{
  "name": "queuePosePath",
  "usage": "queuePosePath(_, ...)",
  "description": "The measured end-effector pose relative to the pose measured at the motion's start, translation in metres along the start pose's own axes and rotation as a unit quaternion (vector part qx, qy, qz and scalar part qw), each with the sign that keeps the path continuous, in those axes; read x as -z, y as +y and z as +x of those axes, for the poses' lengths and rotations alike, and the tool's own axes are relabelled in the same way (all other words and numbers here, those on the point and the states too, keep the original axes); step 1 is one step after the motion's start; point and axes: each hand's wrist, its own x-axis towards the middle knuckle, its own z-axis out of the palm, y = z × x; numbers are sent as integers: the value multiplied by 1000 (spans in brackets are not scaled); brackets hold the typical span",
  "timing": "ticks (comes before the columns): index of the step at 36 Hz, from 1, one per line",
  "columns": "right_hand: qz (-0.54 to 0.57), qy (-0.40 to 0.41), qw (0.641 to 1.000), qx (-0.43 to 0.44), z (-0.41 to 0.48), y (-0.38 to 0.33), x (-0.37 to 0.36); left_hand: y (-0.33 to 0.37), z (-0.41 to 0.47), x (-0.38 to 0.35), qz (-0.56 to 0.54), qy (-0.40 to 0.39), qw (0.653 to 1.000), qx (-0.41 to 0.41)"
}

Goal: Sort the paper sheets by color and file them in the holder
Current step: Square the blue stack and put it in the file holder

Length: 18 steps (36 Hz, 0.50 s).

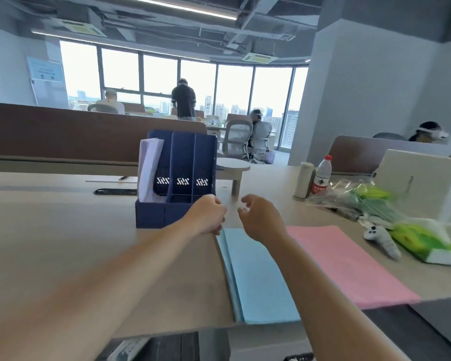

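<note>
A dark blue three-slot file holder (151, 217) stands on the desk, with white sheets (149, 170) upright in its left slot. The other two slots look empty. A stack of light blue sheets (255, 280) lies near the front edge, and a stack of pink sheets (349, 267) lies to its right. My left hand (208, 214) is curled at the far left corner of the blue stack, just in front of the holder. I cannot make out whether it pinches the paper. My right hand (261, 217) hovers over the blue stack's far end, fingers loosely curled and holding nothing.
To the right stand a water bottle (322, 175), a white cylinder (303, 182), plastic bags with green contents (370, 199), a green packet (425, 243) and a white controller (380, 238). A black flat object (115, 191) lies behind the holder. A brown partition (63, 131) runs along the back.
</note>
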Motion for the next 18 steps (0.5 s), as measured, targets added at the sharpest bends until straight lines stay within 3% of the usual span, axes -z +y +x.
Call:
queuePosePath(4, -19, -6, 999, -36, -16, 47, 15, 0, 4, -35, -22, -24, 999, 44)
queuePosePath(9, -39, -44, 996, -69, -28, 85, 11, -10, 3, -64, 57, -55, 995, 60)
queuePosePath(14, -53, -84, 992, -82, -30, 101, -9, -24, 8, -75, 95, -26, 993, 72)
queuePosePath(18, -68, -128, 984, -99, -32, 111, -23, -36, 14, -84, 50, 2, 994, 100)
